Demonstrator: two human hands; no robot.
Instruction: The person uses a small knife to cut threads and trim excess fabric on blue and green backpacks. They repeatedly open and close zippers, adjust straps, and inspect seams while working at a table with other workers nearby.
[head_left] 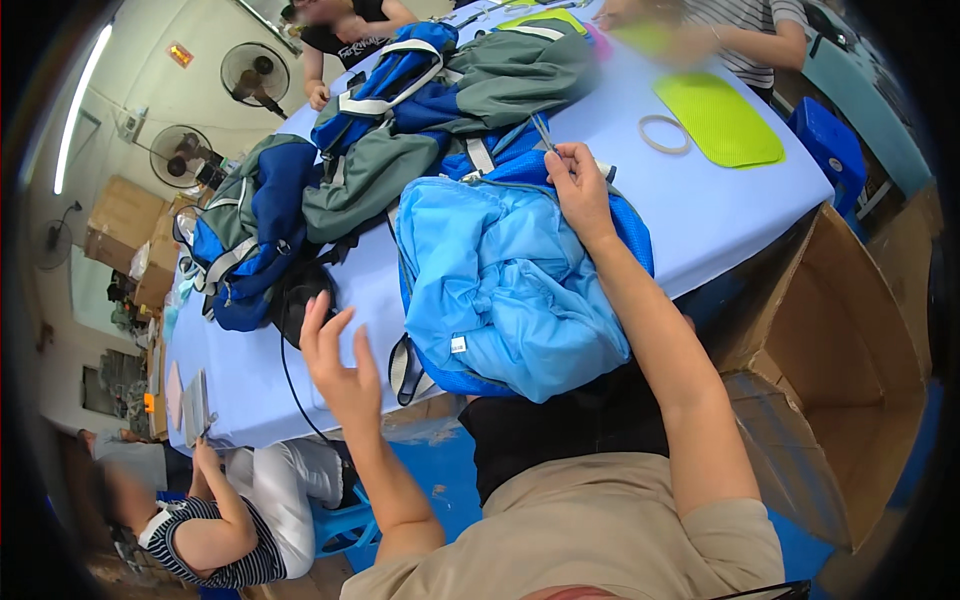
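A workshop with wall fans (254, 72) and stacked cartons surrounds the long table (700, 215), which is covered in pale blue cloth. Your right hand (578, 190) reaches over the light blue backpack (505, 290) that lies at the table's near edge and partly hangs over it; your fingers are pinched on a thin grey strap (543, 131) rising from the top of the pack. Your left hand (338, 358) hovers with its fingers spread, gripping nothing, just off the near edge beside the pack's left side (a black cord (287, 368) dangles over the edge next to it). Farther along the table lies a heap of grey and dark blue backpacks (400, 130). Toward the far right corner sit a lime green mat (720, 120) and a pale ring (664, 134), close together. An open cardboard box (840, 370) stands on the floor at the table's right end. Other people's hands work at the far edge and at the left end.
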